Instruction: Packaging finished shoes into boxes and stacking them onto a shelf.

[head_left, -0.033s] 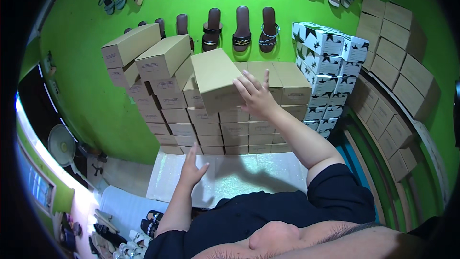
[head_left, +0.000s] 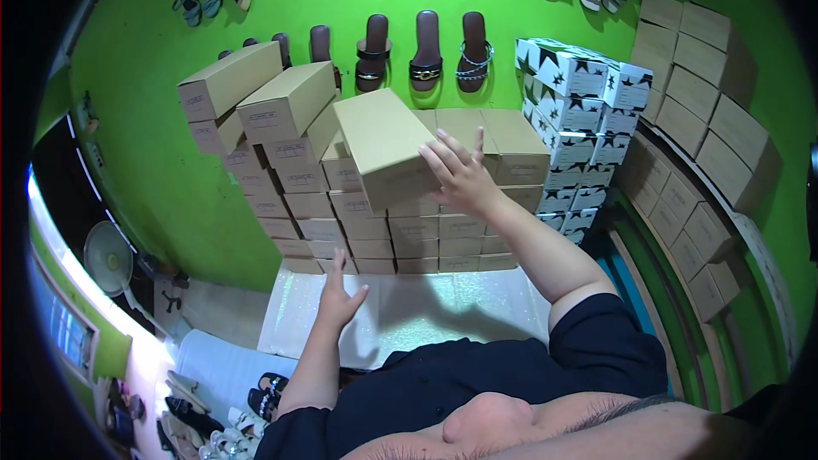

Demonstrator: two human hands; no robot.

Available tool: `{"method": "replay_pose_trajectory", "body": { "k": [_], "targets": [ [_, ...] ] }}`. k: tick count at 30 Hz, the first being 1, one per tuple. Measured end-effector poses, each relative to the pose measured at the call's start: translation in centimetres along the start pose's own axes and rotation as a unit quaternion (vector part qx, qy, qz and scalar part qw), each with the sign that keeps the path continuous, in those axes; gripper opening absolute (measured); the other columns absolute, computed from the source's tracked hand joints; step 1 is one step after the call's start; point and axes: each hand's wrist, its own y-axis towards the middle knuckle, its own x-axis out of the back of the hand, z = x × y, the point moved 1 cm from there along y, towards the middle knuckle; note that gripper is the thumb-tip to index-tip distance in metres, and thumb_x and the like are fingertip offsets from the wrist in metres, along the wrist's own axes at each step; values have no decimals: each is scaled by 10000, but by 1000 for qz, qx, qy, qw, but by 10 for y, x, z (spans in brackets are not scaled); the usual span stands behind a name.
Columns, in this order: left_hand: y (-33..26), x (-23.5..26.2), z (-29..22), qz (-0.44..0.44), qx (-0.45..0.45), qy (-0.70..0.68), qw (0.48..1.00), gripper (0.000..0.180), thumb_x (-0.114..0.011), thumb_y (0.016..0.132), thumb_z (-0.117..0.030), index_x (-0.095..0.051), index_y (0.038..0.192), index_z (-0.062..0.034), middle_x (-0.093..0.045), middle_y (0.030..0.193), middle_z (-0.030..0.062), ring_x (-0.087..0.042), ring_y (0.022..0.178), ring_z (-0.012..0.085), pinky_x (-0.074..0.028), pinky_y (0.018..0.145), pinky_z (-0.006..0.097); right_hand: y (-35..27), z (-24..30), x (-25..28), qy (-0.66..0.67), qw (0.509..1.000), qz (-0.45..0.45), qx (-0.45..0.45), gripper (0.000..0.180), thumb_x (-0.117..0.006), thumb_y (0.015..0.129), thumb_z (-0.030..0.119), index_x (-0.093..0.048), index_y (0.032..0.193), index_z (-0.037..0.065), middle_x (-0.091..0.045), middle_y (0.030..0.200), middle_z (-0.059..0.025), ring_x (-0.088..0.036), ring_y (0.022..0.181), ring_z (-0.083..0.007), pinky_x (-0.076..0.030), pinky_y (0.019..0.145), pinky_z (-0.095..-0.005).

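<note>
A tan box [head_left: 388,140] sits tilted at the centre of the frame, up among the stacked cartons [head_left: 415,247]. The right hand [head_left: 464,177] rests on its right side, fingers fanned; from where I stand, I cannot tell whether the thumb grips. Lower left of centre, the left hand [head_left: 339,300] is spread, thumb apart, over the white desk [head_left: 285,324]. Star-patterned boxes [head_left: 573,111] rise upper right.

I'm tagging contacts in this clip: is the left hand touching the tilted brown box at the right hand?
Apart. The head view shows it: the left hand is open below the tilted brown box, with stacked boxes visible between them.
</note>
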Motion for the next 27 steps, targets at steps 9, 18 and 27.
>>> {"method": "replay_pose_trajectory", "body": {
  "k": [9,18,27],
  "targets": [
    [40,-10,-59,-195,-97,-200,955,1205,-751,800,-504,55,1572,-47,-151,1626,227,-165,1507,340,-126,1215,428,-148,-32,76,150,984,-80,54,936,-890,601,319,-432,1385,91,-482,1392,-102,-420,1368,-316,-251,1181,-575],
    [21,-57,-74,-112,4,-417,902,1226,-856,734,-194,24,1570,-22,-382,1494,238,-436,1356,309,-328,1139,390,-227,-18,83,211,977,-12,29,827,-816,676,223,-465,1420,135,-508,1378,-97,-419,1361,-312,-349,1103,-502],
    [-37,-173,-29,-149,112,-336,923,1071,-754,754,-8,-50,1562,9,-421,1436,227,-460,1318,302,-369,1106,378,-316,21,18,393,827,259,-308,872,-563,736,31,-277,1555,116,-502,1373,-219,-450,1313,-376,-390,1078,-430]
  ]
}}
